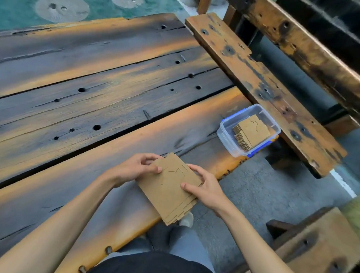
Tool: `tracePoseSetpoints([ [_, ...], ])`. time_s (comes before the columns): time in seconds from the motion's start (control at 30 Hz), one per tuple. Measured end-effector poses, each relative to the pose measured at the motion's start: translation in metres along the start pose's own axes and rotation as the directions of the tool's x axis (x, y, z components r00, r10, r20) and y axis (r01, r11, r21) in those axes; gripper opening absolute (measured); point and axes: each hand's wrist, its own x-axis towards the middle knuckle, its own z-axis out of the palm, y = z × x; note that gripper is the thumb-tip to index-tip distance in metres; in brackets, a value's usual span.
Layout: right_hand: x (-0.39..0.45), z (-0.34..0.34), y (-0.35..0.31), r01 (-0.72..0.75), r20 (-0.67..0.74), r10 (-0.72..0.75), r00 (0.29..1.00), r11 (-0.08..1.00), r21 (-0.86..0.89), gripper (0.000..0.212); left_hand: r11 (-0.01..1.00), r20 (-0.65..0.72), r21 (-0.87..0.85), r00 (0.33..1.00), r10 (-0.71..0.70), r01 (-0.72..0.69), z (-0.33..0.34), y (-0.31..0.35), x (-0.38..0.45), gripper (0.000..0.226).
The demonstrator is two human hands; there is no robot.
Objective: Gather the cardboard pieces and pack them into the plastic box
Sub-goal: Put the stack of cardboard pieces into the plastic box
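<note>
A stack of brown cardboard pieces (169, 191) rests at the near edge of the wooden table, its lower corner hanging past the edge. My left hand (137, 167) grips the stack's upper left side, thumb on top. My right hand (205, 186) holds its right edge, fingers curled over the top sheet. Up and to the right stands a clear plastic box (225, 131) with blue clips, lid off. Inside the box lies a second stack of cardboard pieces (252, 130).
The dark plank table (92, 92) has bolt holes and gaps between boards. A worn wooden bench board (263, 86) runs diagonally just behind the box. Another wooden seat (320, 242) stands at the lower right. Grey floor (266, 195) lies between them.
</note>
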Motion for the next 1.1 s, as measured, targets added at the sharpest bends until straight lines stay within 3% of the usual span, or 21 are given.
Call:
tracePoseSetpoints([
  [0.17,-0.002,-0.043,0.017,-0.046,-0.031,0.049,0.998,0.997,0.069,0.056,0.999,0.021,-0.033,1.0,-0.014,0.015,0.032,0.014,0.025,0.025],
  [0.33,-0.001,-0.091,0.033,-0.121,-0.171,0.171,0.97,0.956,0.266,0.06,0.982,-0.128,-0.181,0.989,-0.074,0.05,0.087,0.025,0.053,0.037],
  [0.57,0.004,-0.166,0.058,-0.144,-0.154,0.22,0.963,0.907,0.396,0.052,0.944,-0.304,-0.331,0.946,-0.11,0.003,0.148,0.069,0.106,0.03],
  [0.77,0.023,-0.23,0.063,-0.12,-0.254,0.218,0.942,0.928,0.352,0.039,0.951,-0.379,-0.304,0.923,-0.071,-0.052,0.189,0.106,0.151,0.029],
  [1.1,0.091,-0.311,0.038,-0.19,-0.379,0.175,0.909,0.982,-0.002,0.059,0.974,-0.42,-0.226,0.905,-0.066,-0.034,0.214,0.146,0.224,0.028],
])
